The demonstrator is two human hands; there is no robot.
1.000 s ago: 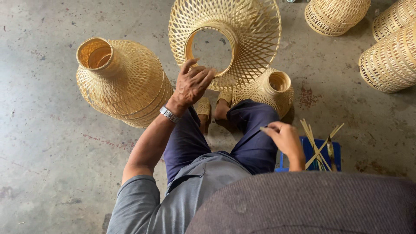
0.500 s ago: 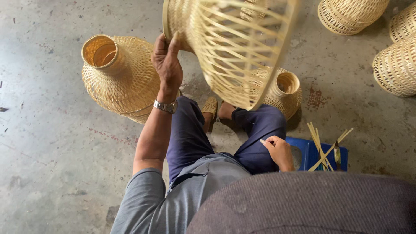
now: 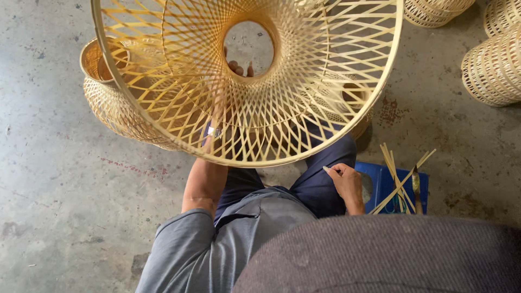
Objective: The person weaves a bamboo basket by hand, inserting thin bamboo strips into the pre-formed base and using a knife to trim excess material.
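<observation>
I see the woven bamboo lampshade (image 3: 163, 97) lifted off the concrete floor (image 3: 54, 190) and held up close to the camera, with the left hand (image 3: 239, 68) behind its far end, fingertips showing through the small round hole, that grip clenched on the frame's narrow rim. The shade's long axis runs from that small opening straight towards me, its wide open mouth pointing at the camera and tilted a little to the right. The right hand (image 3: 345, 184) rests on the knee beside a blue box (image 3: 382, 182) of bamboo strips (image 3: 399, 173), its grip pinched on a thin sliver (image 3: 328, 171), while a finished basket (image 3: 108, 103) stands on the floor behind the shade at left.
</observation>
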